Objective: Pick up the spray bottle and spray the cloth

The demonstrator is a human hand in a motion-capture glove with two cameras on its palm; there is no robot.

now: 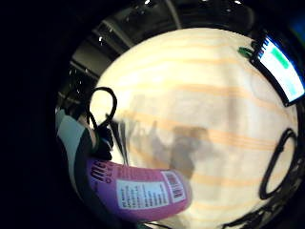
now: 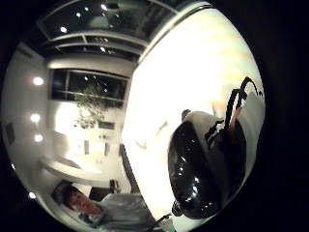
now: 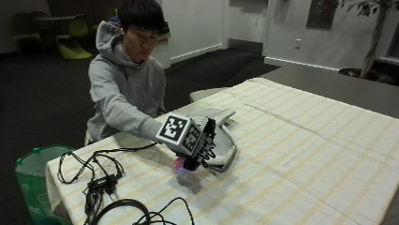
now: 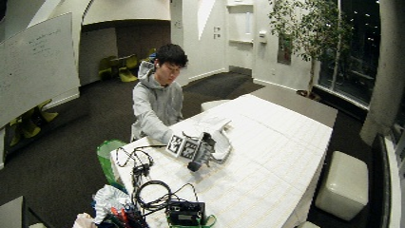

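While the person in the grey hoodie (image 3: 121,89) sits at one side, the biggest thing going on is the long table covered with a cream cloth with pale yellow stripes (image 3: 312,140), which fills most of the outside view. Next down in size, a grey folded cloth (image 3: 219,123) lies on the tablecloth right in front of the person, just behind the raised hand, with one end pointing away across the table.

Then there's the gloved right hand (image 3: 196,140), held up above the tablecloth near the table's front edge. It's wrapped around a purple plastic spray bottle (image 3: 182,168), so the bottle is off the table and in the hand, tipped over rather than upright. From the outside view only the purple lower end pokes out under the glove. The little finger side palm view shows the bottle's purple body with a white label and a barcode (image 1: 143,191) lying close across the palm, with the striped tablecloth spread out below it. The thumb side palm view has a shiny black rounded part (image 2: 203,164) right up against the palm; can't tell for sure what it is.

Smaller stuff: a tangle of black cables (image 3: 93,178) sits on the table corner nearest the camera, and a green bin (image 3: 34,173) stands beside that corner.
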